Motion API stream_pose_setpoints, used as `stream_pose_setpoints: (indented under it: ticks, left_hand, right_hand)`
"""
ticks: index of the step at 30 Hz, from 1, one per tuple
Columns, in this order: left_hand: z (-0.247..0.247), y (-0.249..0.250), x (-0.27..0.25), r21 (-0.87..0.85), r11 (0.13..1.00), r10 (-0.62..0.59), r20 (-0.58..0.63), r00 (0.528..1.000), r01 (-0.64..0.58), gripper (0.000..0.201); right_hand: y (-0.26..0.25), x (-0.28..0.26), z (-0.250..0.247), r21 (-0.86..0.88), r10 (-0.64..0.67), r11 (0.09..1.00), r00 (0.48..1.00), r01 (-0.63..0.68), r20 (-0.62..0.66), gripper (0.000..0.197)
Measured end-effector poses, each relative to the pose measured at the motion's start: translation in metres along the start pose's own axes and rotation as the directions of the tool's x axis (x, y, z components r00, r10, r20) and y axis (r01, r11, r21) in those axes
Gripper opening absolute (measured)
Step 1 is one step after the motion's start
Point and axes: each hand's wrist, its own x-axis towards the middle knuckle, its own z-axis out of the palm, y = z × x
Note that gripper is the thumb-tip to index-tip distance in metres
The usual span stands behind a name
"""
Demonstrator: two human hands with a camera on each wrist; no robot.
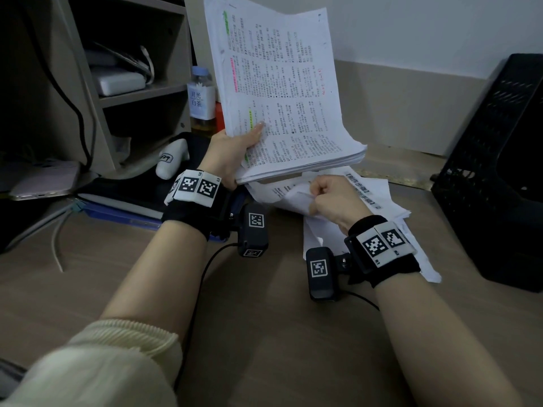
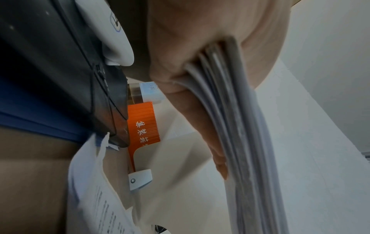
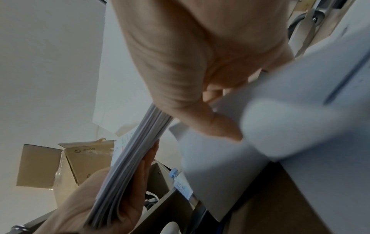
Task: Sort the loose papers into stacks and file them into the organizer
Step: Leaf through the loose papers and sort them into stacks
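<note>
Head view shows the left hand (image 1: 232,151) gripping a thick stack of printed papers (image 1: 282,92) by its lower corner, thumb pressed flat on the top sheet, the stack raised and tilted toward twelve o'clock above the wooden desk (image 1: 264,333). Below it, at about three o'clock of that hand, the right hand (image 1: 332,198) is curled, pinching a sheet from the loose papers (image 1: 379,198) spread on the desk. A black mesh organizer (image 1: 496,171) stands well apart at three o'clock, near the wall. A tea bottle (image 1: 201,95) sits by the shelf unit (image 1: 138,92) at eleven o'clock.

Left wrist view alone shows the stack's edge (image 2: 236,126) wedged between thumb and fingers (image 2: 200,123), plus an orange label (image 2: 143,125) hidden from the head camera.

Right wrist view shows the thumb and fingers (image 3: 192,101) closed on a blurred white sheet (image 3: 290,126), and a cardboard box (image 3: 60,164) at eight o'clock that neither other view shows.
</note>
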Motion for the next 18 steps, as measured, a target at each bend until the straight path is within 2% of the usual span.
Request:
stream_pose_setpoints:
  ticks: [2, 4, 6, 9, 13, 18]
  left_hand:
    - [0.000, 0.000, 0.000, 0.003, 1.000, 0.001, -0.003, 1.000, -0.001, 0.014]
    - [0.000, 0.000, 0.000, 0.002, 1.000, -0.006, 0.000, 1.000, 0.006, 0.015]
    - [0.000, 0.001, 0.000, 0.008, 1.000, -0.013, 0.003, 1.000, 0.013, 0.013]
    - [0.001, 0.000, 0.000, 0.013, 1.000, -0.012, -0.003, 1.000, 0.012, 0.012]
    - [0.001, -0.002, 0.000, 0.016, 1.000, -0.007, -0.012, 1.000, 0.007, 0.016]
    - [-0.003, -0.004, 0.002, 0.048, 0.999, 0.010, -0.014, 1.000, -0.010, 0.024]
  right_hand:
    - [0.002, 0.003, -0.002, 0.021, 0.022, 1.000, 0.995, -0.020, -0.098, 0.033]
    - [0.005, 0.004, -0.005, 0.087, 0.061, 0.995, 0.985, -0.048, -0.161, 0.046]
    - [0.006, 0.003, -0.007, 0.113, 0.098, 0.990, 0.981, -0.080, -0.168, 0.054]
    - [0.008, 0.003, -0.006, 0.064, 0.149, 0.988, 0.979, -0.141, -0.142, 0.051]
    - [0.011, 0.004, -0.007, 0.023, 0.250, 0.968, 0.954, -0.250, -0.166, 0.068]
    - [0.009, 0.005, -0.011, -0.055, 0.218, 0.972, 0.962, -0.229, -0.165, 0.060]
